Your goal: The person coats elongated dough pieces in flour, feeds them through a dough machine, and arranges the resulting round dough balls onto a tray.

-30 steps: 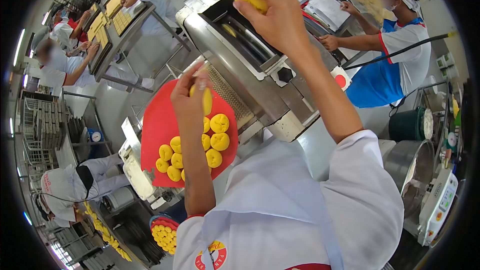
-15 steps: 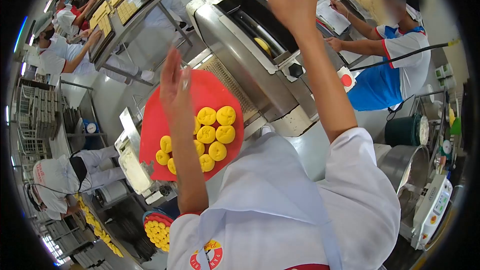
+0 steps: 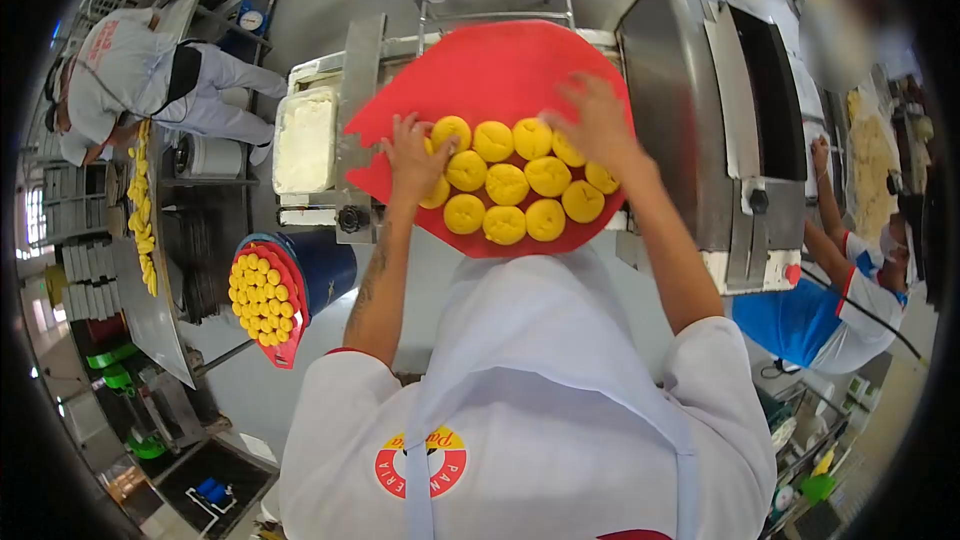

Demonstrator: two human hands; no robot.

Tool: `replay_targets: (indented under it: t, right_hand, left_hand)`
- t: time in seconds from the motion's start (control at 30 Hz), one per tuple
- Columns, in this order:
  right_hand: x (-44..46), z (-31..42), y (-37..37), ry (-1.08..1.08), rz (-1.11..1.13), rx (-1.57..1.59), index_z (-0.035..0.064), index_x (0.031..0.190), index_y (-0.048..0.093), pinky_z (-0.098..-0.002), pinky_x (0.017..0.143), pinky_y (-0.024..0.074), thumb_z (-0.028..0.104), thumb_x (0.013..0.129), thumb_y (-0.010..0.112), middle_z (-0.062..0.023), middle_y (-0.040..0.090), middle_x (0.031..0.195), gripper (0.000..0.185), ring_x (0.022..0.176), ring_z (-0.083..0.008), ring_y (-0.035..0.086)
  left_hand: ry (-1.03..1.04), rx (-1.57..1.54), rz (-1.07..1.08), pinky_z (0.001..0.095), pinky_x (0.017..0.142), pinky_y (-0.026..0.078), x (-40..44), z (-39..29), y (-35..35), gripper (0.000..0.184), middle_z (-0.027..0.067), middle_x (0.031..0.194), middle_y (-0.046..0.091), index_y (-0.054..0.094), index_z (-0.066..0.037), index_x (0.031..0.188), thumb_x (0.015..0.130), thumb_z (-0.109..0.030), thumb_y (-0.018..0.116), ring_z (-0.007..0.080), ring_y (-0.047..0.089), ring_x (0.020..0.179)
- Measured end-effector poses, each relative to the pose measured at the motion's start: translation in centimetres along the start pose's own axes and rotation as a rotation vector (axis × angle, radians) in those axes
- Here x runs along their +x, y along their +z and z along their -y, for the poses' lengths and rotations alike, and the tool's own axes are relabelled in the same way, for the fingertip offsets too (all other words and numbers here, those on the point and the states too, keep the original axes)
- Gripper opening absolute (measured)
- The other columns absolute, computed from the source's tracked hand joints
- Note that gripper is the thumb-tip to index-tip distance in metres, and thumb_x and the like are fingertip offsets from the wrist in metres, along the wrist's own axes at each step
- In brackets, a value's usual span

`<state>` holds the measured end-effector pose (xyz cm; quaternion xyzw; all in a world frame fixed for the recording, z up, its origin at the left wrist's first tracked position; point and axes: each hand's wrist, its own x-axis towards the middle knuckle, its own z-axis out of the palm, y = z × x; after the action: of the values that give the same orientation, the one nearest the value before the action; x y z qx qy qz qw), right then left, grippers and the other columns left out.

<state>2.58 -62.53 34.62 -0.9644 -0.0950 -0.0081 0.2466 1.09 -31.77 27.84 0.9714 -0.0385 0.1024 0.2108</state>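
Note:
Rounds of yellow dough [image 3: 507, 183] lie in rows on a red board [image 3: 480, 65] in front of me. My left hand [image 3: 415, 155] is at the left end of the rows, its fingers curved around a yellow round at the edge. Over the right end is my right hand [image 3: 600, 125], blurred, with fingers spread beside the rounds there; nothing shows in its grasp.
A steel machine [image 3: 670, 120] stands right of the board. At the left are a tub of white material [image 3: 305, 143], a blue bin [image 3: 325, 265] under a second red board of yellow rounds [image 3: 262, 295], and a bending co-worker [image 3: 125, 70]. Another co-worker [image 3: 800, 320] is at the right.
The view has swung left toward the board. My right hand has come from above the machine down to the rounds, and the yellow piece it held is gone from it. My left hand has lowered to the rounds.

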Motion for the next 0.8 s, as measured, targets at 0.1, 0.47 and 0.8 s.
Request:
replay_targets:
  t: [0.1, 0.47, 0.8]
  right_hand:
    - [0.5, 4.7, 3.9, -0.136, 0.173, -0.110, 0.0047, 0.130, 0.056, -0.0690, 0.110, 0.0239, 0.048, 0.078, 0.075, -0.0202, 0.033, 0.153, 0.069, 0.144, -0.0366, 0.026]
    - [1.3, 5.3, 3.9, 0.280, -0.109, 1.497, 0.0112, 0.115, 0.051, -0.0392, 0.080, 0.0555, 0.018, 0.083, 0.072, -0.0054, 0.060, 0.100, 0.038, 0.090, -0.0221, 0.063]
    - [-1.9, 2.1, -11.9, 0.006, -0.727, 0.955, 0.0051, 0.141, 0.046, -0.0286, 0.070, 0.0557, 0.014, 0.094, 0.065, -0.0077, 0.061, 0.116, 0.051, 0.092, -0.0149, 0.063]
  left_hand:
    - [-0.060, -0.267, 0.178, 0.0601, 0.113, 0.022, 0.6, 0.2, -1.6, 0.041, 0.0155, 0.122, 0.061, 0.064, -0.004, 0.108, 0.083, -0.036, 0.075, 0.0367, 0.050, 0.126]
    - [-0.385, -1.627, -0.131, 0.0418, 0.084, 0.055, 0.0, 9.2, -6.6, 0.031, 0.0134, 0.120, 0.059, 0.059, -0.002, 0.117, 0.086, -0.006, 0.056, 0.0251, 0.065, 0.098]
    - [-0.080, -0.188, 0.449, 0.0417, 0.090, 0.050, 1.5, 4.9, -4.1, 0.059, 0.0220, 0.113, 0.063, 0.065, 0.000, 0.111, 0.072, -0.039, 0.084, 0.0336, 0.062, 0.106]
